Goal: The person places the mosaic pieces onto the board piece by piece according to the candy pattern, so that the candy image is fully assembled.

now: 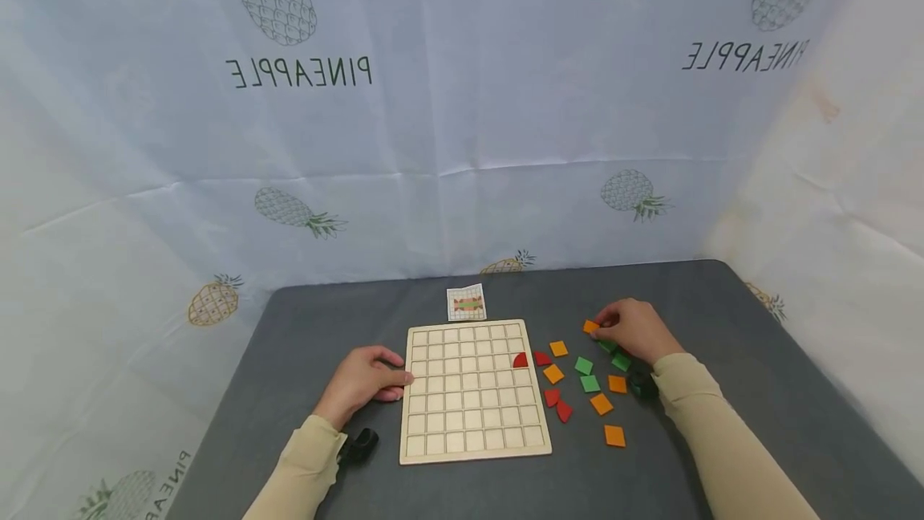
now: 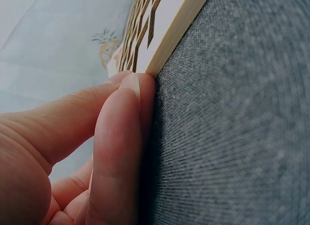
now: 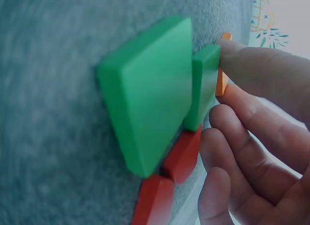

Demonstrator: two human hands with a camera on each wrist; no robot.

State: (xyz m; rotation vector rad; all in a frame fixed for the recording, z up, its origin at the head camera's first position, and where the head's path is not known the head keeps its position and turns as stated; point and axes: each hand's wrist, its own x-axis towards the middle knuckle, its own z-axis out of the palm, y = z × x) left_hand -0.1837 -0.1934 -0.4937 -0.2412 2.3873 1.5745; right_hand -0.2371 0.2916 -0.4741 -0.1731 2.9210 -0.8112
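The wooden grid board (image 1: 472,400) lies flat on the dark table. Fingertips of my left hand (image 1: 364,379) rest at its left edge; in the left wrist view, the thumb and a finger (image 2: 116,137) meet right at that edge. A red quarter-round piece (image 1: 520,360) occupies a cell near the board's right side. Beyond the loose pieces, my right hand (image 1: 635,329) pinches an orange square tile (image 1: 590,327) between thumb and finger. Green square tiles (image 3: 155,89) lie close by the right hand in its wrist view, with red pieces (image 3: 183,157) behind them.
Behind the board lies a small pattern card (image 1: 466,303). Loose orange squares (image 1: 601,404), green squares (image 1: 589,383) and red pieces (image 1: 564,411) are scattered to the board's right. A pineapple-print cloth (image 1: 462,119) hangs at the table's back edge.
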